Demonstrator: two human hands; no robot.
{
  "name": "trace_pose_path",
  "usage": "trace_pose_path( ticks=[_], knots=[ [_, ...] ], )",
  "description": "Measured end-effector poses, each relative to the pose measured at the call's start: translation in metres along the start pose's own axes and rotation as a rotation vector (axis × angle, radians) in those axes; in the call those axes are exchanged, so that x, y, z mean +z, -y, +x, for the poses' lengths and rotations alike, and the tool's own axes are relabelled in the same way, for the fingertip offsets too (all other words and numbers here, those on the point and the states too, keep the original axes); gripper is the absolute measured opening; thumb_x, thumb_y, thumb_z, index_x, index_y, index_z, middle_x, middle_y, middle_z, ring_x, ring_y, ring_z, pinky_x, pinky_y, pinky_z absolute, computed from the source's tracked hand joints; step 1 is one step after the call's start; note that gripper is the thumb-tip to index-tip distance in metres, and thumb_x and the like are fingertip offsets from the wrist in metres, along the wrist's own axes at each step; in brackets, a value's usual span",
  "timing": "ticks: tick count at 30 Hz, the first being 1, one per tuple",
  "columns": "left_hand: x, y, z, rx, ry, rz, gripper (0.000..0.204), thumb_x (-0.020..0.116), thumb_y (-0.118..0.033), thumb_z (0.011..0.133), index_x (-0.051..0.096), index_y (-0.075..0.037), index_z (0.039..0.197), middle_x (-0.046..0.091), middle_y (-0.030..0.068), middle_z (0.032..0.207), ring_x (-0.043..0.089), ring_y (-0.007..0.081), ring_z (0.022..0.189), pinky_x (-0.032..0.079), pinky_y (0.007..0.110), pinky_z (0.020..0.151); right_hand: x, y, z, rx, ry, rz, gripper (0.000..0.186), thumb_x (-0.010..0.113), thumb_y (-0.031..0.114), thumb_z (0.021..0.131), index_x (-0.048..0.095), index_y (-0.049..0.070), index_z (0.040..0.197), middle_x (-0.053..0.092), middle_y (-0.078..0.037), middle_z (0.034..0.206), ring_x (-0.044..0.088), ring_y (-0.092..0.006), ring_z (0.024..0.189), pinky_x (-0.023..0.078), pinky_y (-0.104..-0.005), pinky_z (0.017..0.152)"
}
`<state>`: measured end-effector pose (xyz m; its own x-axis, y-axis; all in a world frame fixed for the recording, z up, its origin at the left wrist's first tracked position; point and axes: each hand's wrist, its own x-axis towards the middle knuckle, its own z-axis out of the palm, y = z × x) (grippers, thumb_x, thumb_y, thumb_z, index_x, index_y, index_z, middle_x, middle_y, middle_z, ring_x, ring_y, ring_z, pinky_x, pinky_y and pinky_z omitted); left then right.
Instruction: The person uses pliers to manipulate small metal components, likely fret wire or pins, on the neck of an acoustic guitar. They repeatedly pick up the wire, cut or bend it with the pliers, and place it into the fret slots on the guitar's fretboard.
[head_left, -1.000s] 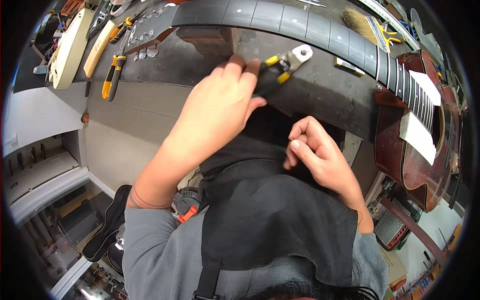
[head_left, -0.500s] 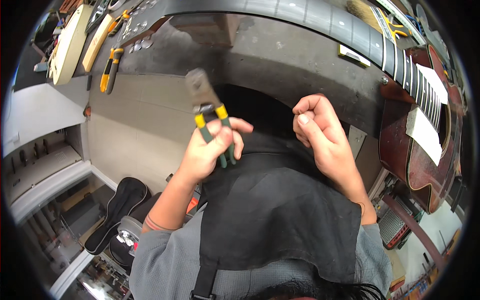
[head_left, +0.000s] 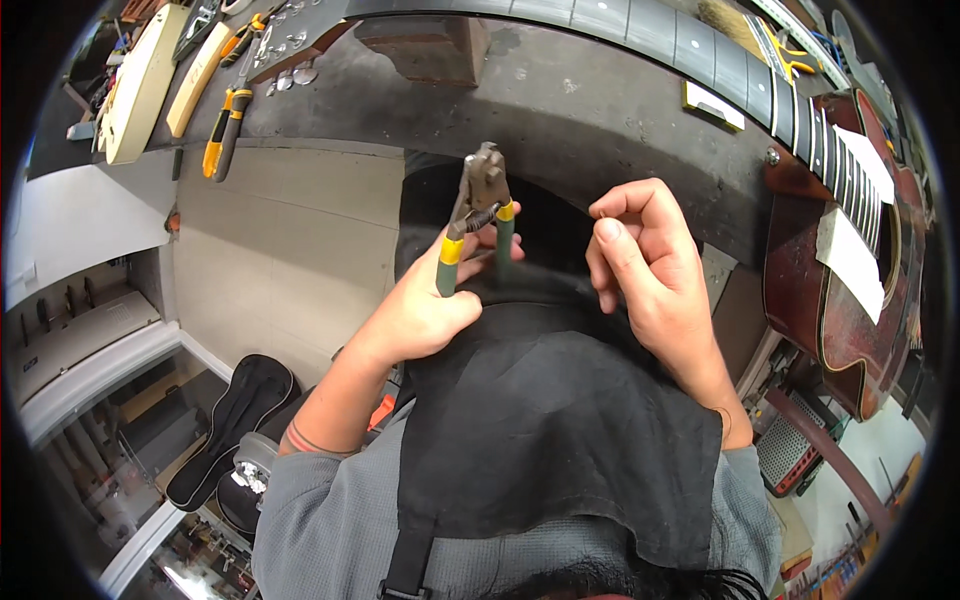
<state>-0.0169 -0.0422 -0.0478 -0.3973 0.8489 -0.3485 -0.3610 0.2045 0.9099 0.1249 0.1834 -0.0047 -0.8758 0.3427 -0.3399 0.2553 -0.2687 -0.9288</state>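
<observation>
My left hand (head_left: 425, 310) is closed around green-and-yellow-handled pliers (head_left: 450, 265), held upright in front of the black apron. Their grey metal head points away from me and the two handles stand apart. To the right, my right hand (head_left: 655, 275) is raised with thumb and forefinger pinched together. Whatever sits in that pinch is too small to name. Beyond both hands, a guitar neck (head_left: 640, 35) runs along the bench to a dark red guitar body (head_left: 800, 270). Metal frets show on the neck's body end, while the stretch to the left has only slots.
The dark bench edge (head_left: 560, 135) lies just beyond my hands. A wooden block (head_left: 425, 50) stands under the neck. Yellow-and-black pliers (head_left: 225, 135) lie at the left. White sheets (head_left: 850, 262) cover part of the guitar top. A small yellow-edged piece (head_left: 713, 106) rests near the neck.
The pliers have moved to the right and turned, and their handles have spread apart. My right hand stays nearly in place, its lower fingers slightly looser.
</observation>
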Motion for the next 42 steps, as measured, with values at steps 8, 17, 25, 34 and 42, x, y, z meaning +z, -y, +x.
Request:
trace_pose_path(
  ticks=[8, 17, 25, 34, 42],
  knots=[
    [0.024, -0.024, -0.005, 0.092, -0.118, 0.642, 0.094, 0.064, 0.01, 0.079, 0.049, -0.014, 0.169, 0.063, 0.0136, 0.145, 0.063, 0.0348, 0.139, 0.047, 0.044, 0.123, 0.0, -0.015, -0.001, -0.292, -0.119, -0.199, 0.015, 0.06, 0.004, 0.117, 0.061, 0.0, 0.131, 0.067, 0.0, 0.099, 0.057, -0.0027, 0.082, 0.048, -0.0237, 0.073],
    [0.033, -0.02, -0.006, 0.104, -0.127, 0.723, 0.092, 0.067, 0.008, 0.081, 0.05, -0.013, 0.169, 0.064, 0.0135, 0.14, 0.065, 0.0346, 0.133, 0.053, 0.045, 0.117, 0.002, -0.016, -0.006, -0.297, -0.086, -0.15, 0.013, 0.061, 0.001, 0.116, 0.062, -0.002, 0.128, 0.07, -0.002, 0.102, 0.061, -0.002, 0.085, 0.05, -0.0229, 0.075],
    [0.036, -0.023, -0.005, 0.076, -0.121, 0.705, 0.091, 0.067, 0.008, 0.081, 0.051, -0.012, 0.168, 0.064, 0.0136, 0.139, 0.066, 0.0341, 0.131, 0.054, 0.044, 0.117, 0.0, -0.019, -0.004, -0.327, -0.086, -0.138, 0.013, 0.062, -0.002, 0.115, 0.063, -0.002, 0.127, 0.073, -0.003, 0.104, 0.065, -0.0028, 0.089, 0.054, -0.023, 0.077],
    [0.038, -0.021, -0.006, 0.078, -0.134, 0.694, 0.082, 0.07, 0.01, 0.087, 0.054, -0.01, 0.165, 0.066, 0.0134, 0.149, 0.069, 0.0335, 0.131, 0.059, 0.04, 0.109, -0.003, -0.026, -0.001, -0.416, -0.107, -0.244, 0.014, 0.064, -0.005, 0.113, 0.065, -0.003, 0.126, 0.075, -0.006, 0.107, 0.071, -0.006, 0.093, 0.056, -0.025, 0.077],
    [0.037, 0.0, -0.007, 0.098, -0.12, 0.631, 0.051, 0.074, -0.017, 0.11, 0.06, -0.003, 0.157, 0.074, 0.0139, 0.137, 0.072, 0.0256, 0.119, 0.054, 0.039, 0.109, -0.008, -0.033, 0.001, -0.493, -0.105, -0.435, 0.015, 0.065, -0.006, 0.111, 0.066, -0.002, 0.126, 0.071, -0.008, 0.1, 0.069, -0.0093, 0.083, 0.055, -0.0263, 0.075]
  ],
)
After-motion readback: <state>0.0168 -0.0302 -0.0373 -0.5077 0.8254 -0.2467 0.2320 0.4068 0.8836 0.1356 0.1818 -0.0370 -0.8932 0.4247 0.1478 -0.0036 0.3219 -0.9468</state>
